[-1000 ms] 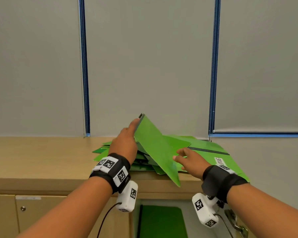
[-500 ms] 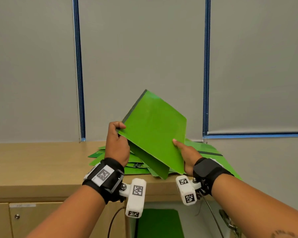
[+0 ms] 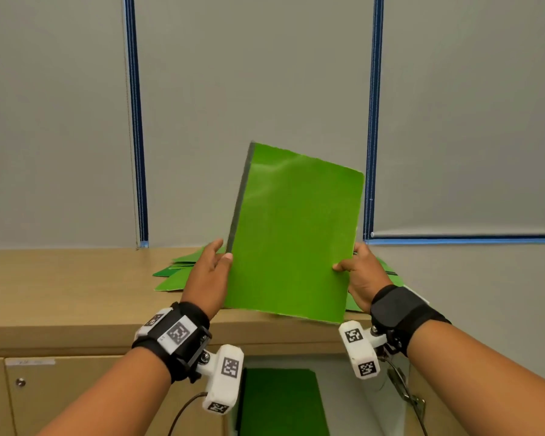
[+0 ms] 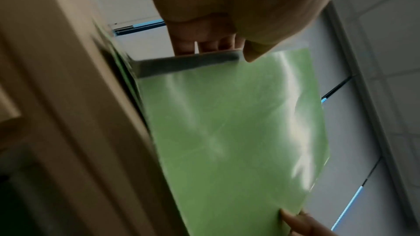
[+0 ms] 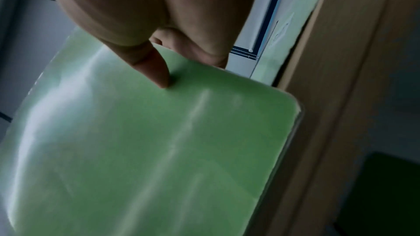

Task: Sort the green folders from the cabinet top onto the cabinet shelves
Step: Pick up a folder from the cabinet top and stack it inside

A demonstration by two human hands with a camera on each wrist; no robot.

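I hold one green folder (image 3: 291,234) nearly upright above the front edge of the cabinet top (image 3: 60,284), its dark spine to the left. My left hand (image 3: 213,272) pinches the spine edge, thumb on the front and fingers behind; in the left wrist view the folder (image 4: 236,132) hangs under that left hand (image 4: 213,42). My right hand (image 3: 357,272) pinches the opposite edge, and in the right wrist view its thumb (image 5: 156,71) presses the folder (image 5: 159,150). Behind the held folder a pile of green folders (image 3: 177,275) lies on the cabinet top. Another green folder (image 3: 280,401) lies inside the open cabinet below.
Grey roller blinds with blue side cords (image 3: 136,121) cover the wall behind the cabinet. A shut cabinet door with a small knob (image 3: 20,382) is at the lower left. The open door's metal hinge (image 3: 403,391) hangs at the lower right.
The folder has come up off the pile and turned from slanted to nearly upright, facing me. Both hands have shifted to grip its two side edges, nearer the cabinet front.
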